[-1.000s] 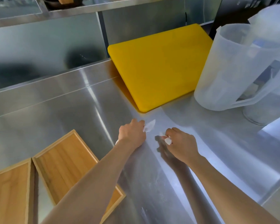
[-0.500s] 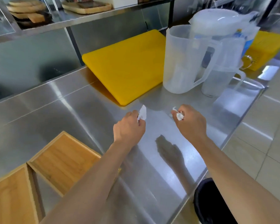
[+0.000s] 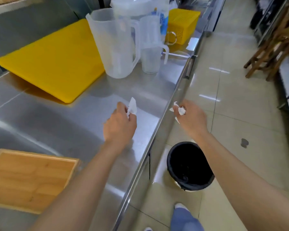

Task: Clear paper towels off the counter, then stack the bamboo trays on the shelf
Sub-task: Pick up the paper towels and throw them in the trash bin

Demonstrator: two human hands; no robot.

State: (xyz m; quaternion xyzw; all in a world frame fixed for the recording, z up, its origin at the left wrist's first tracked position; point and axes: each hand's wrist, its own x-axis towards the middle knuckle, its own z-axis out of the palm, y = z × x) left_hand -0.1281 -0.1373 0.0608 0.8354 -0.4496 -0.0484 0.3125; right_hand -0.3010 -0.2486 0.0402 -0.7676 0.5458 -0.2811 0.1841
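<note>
My left hand (image 3: pixel 119 125) is above the steel counter (image 3: pixel 60 124), pinching a small white scrap of paper towel (image 3: pixel 132 106). Past the counter's front edge and over the floor, my right hand (image 3: pixel 191 119) is closed on a crumpled paper towel (image 3: pixel 179 110). A bamboo tray (image 3: pixel 29 180) lies flat on the counter at the lower left, partly cut off by the frame. The shelf is barely in view at the top left.
A black-lined waste bin (image 3: pixel 189 165) stands on the floor below my right hand. A yellow cutting board (image 3: pixel 52 60) leans at the back. Two clear plastic pitchers (image 3: pixel 114 44) and a yellow basket (image 3: pixel 182 25) stand at the right end. Wooden stools (image 3: pixel 272 45) are across the aisle.
Both hands lifted off the counter holding paper scraps and swung right; my right hand now hangs beyond the counter edge. The view turned right, revealing the bin and floor.
</note>
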